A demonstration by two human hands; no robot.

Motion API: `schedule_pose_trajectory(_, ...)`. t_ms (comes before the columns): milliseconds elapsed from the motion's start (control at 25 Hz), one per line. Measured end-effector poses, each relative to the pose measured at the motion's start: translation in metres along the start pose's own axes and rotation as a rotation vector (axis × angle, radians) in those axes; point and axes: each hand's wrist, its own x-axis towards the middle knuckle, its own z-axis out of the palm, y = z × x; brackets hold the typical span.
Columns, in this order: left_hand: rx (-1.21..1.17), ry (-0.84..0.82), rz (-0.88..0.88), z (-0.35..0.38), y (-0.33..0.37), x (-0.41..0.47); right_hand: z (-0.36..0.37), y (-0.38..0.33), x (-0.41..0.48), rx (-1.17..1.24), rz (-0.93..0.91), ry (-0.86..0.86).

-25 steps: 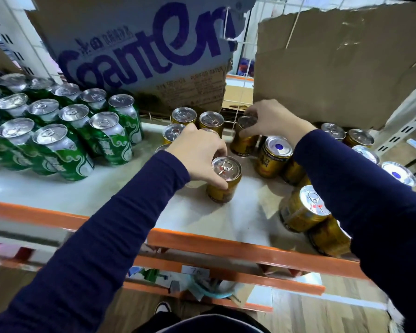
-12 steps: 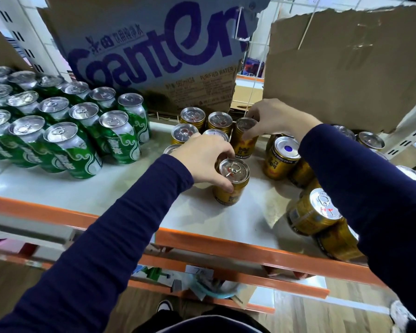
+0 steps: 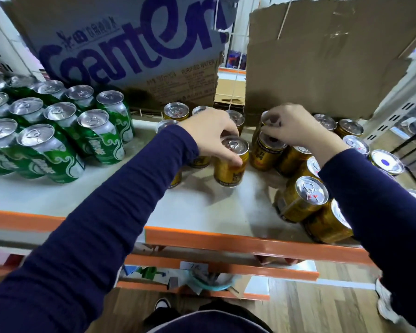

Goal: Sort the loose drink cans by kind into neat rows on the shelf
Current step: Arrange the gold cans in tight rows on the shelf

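Note:
Several green cans (image 3: 58,131) stand in rows at the left of the white shelf (image 3: 202,207). Gold cans fill the middle and right. My left hand (image 3: 211,133) grips the rim of an upright gold can (image 3: 231,164) at the front of a short gold row (image 3: 175,111). My right hand (image 3: 291,126) pinches the top of another gold can (image 3: 265,155) just to the right, among a loose cluster. More gold cans (image 3: 305,198) stand at the front right, partly behind my right sleeve.
A purple-and-white water carton (image 3: 130,44) and a brown cardboard box (image 3: 322,56) stand at the back of the shelf. The orange front rail (image 3: 250,243) runs below my arms. Lower shelves and a wooden floor show beneath.
My right hand has left the gold can at the back and come right and nearer, onto a blue-dotted can. My left hand stays on its gold can, which sits nearer the row.

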Motion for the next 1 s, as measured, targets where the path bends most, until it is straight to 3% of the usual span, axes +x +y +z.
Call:
schedule_pose_trajectory(360, 0.085, -0.093, -0.072, 0.0, -0.009, 0.042, 0.014, 0.011, -0.038, 0.039, 0.017, 0.068)
schedule_pose_trajectory(600, 0.041, 0.021, -0.114, 0.009, -0.013, 0.037, 0.014, 0.009, -0.043, 0.088, 0.021, 0.088)
schedule_pose_trajectory(720, 0.048, -0.011, -0.093, 0.006, -0.012, 0.036, 0.009, 0.012, -0.05, 0.123, 0.002, 0.082)
schedule_pose_trajectory(880, 0.136, 0.036, -0.012, 0.007, 0.003, 0.043, -0.011, 0.03, -0.07, 0.153, 0.088, 0.22)
schedule_pose_trajectory(1000, 0.066, 0.108, 0.015, 0.02, 0.029, 0.062, -0.023, 0.042, -0.087, 0.121, 0.147, 0.226)
